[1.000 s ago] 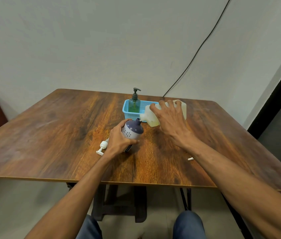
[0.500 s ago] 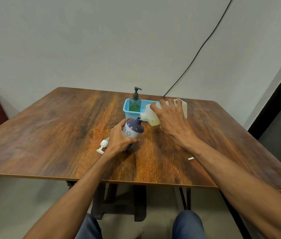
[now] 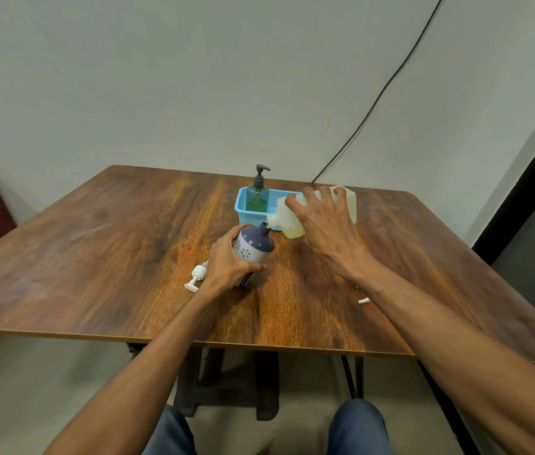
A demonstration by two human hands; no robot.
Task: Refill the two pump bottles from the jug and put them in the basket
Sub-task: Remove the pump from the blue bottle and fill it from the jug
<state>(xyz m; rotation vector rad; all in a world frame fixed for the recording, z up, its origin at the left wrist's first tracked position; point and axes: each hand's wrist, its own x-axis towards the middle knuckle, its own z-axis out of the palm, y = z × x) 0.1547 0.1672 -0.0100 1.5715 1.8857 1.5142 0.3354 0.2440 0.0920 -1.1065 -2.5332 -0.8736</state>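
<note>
While the right grip [image 3: 323, 224] wraps the jug [image 3: 289, 226] and tips its spout to the open neck of the purple bottle [image 3: 254, 246], the left grip [image 3: 226, 266] clasps that bottle, tilting it to catch the pour. Its pump [image 3: 198, 275] lies on the worktop [image 3: 128, 241]; the green bottle [image 3: 257, 197] stands in the basket [image 3: 243, 216].

You are tilting the pump bottle [image 3: 254, 246] a little further with your left hand [image 3: 226, 267], bringing its open neck closer to the spout of the jug [image 3: 283, 222], which your right hand [image 3: 325, 231] is nudging slightly towards it.
</note>
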